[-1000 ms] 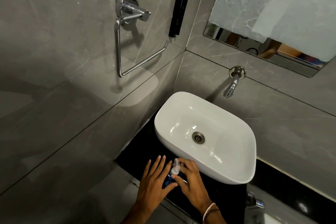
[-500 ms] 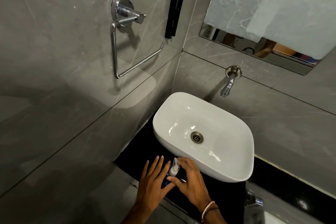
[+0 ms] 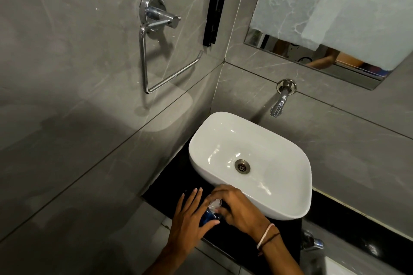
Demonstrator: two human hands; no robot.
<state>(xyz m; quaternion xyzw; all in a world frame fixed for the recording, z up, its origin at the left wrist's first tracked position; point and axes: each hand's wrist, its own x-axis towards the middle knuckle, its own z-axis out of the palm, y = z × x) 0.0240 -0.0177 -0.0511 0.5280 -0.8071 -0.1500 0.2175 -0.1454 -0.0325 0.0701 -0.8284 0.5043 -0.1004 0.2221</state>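
Note:
A small blue bottle [image 3: 207, 216] with a clear white cap [image 3: 215, 203] stands on the black counter [image 3: 165, 190] just in front of the white basin [image 3: 279, 203]. My left hand [image 3: 188, 221] lies against the bottle's left side, fingers straight, thumb under its base side. My right hand [image 3: 240, 210] curls over the top, fingers pinching the cap. Most of the bottle is hidden between the two hands.
The basin has a metal drain [image 3: 242, 165]; a chrome tap [image 3: 279, 101] juts from the grey tiled wall above it. A chrome towel ring [image 3: 156, 51] hangs on the left wall. A mirror [image 3: 335, 13] is at upper right, another chrome fitting [image 3: 312, 243] at lower right.
My right hand has closed further over the bottle's cap, which is now mostly covered. The left hand keeps its place on the bottle. The camera has shifted slightly.

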